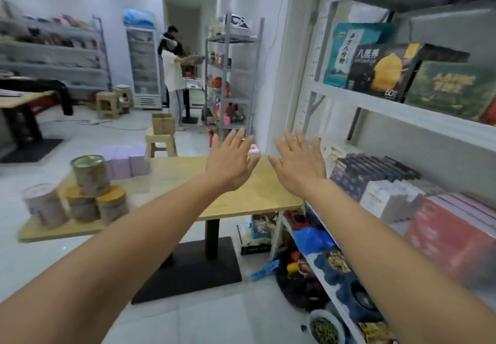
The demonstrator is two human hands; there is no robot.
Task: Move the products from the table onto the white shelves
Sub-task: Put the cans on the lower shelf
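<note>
Both my arms reach forward over the wooden table [241, 198]. My left hand [230, 161] and my right hand [298, 166] are held flat, fingers straight and spread, holding nothing. At the table's left end stands a stack of round cans [91, 196] beside a pink-lidded tub [44, 204]. Behind them sits a row of lilac boxes [126, 161]. The white shelves [397, 104] rise at my right, stocked with boxed products [381, 72] on the upper level and dark and white boxes [375, 180] on the level below.
Bags and bowls of goods [316, 239] fill the lowest shelf and the floor beside it. A stool with a cardboard box [162, 134] stands behind the table. Two people [171, 70] work at a grey rack [230, 75] farther back.
</note>
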